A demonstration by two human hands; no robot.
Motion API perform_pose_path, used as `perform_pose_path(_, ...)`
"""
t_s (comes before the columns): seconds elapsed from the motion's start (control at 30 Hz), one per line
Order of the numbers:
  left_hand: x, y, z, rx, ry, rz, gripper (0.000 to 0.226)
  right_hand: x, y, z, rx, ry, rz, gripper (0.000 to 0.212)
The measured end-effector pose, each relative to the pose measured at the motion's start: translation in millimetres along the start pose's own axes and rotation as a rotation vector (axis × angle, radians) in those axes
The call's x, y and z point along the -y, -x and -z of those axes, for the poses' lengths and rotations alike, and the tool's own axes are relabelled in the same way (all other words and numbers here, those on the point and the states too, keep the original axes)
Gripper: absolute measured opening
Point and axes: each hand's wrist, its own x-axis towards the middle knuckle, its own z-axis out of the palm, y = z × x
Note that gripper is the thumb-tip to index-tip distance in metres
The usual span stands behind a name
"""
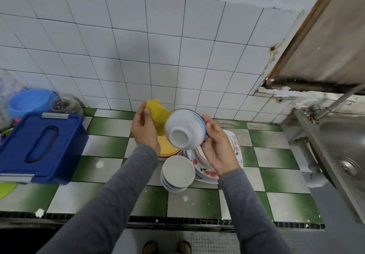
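Observation:
My right hand (216,147) grips a white bowl with a blue rim line (184,129), held above the counter with its foot turned toward me. My left hand (143,129) pinches a yellow cloth (158,115) just left of the bowl, and the cloth touches the bowl's side. Below the hands stands a stack of white bowls (177,172). A pile of flowered plates (207,172) lies right of that stack, partly hidden by my right hand. A yellow dish (167,147) sits under my left wrist.
A dark blue lidded box (39,145) fills the counter's left side, with a light blue basin (29,101) and a glass jar (65,104) behind it. A steel sink (339,151) with a tap (335,103) is at the right. The green-and-white tiled counter (276,174) ends at a dark front edge.

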Motion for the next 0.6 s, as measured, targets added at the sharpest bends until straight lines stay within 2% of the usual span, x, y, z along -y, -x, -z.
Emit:
perform_pose_path(0.1, -7, -1, 5, 0.007, -0.112, -0.124, 0.039, 12, -3, 0, -0.017, 0.040, 0.020, 0.025)
perform_pose_path(0.2, -10, 9, 3, 0.106, -0.142, -0.243, 0.050, 15, -5, -8, -0.043, 0.134, 0.058, 0.028)
perform_pose_path(0.3, -8, 28, -5, 0.288, -0.177, -0.399, 0.037, 6, -3, -24, -0.055, 0.233, 0.108, 0.029)
perform_pose_path(0.37, -3, 37, -8, 0.385, -0.269, -0.569, 0.025, 1, 2, -36, -0.052, 0.240, 0.125, 0.031)
perform_pose_path(0.47, 3, 34, -12, 0.485, -0.431, -0.764, 0.026, -3, 7, -48, -0.047, 0.233, 0.144, 0.030)
perform_pose_path(0.53, -2, 31, -15, 0.483, -0.544, -0.784, 0.031, -5, 8, -52, -0.055, 0.313, 0.178, 0.029)
perform_pose_path(0.6, -11, 27, -18, 0.462, -0.595, -0.720, 0.038, -6, 10, -54, -0.059, 0.428, 0.218, 0.027)
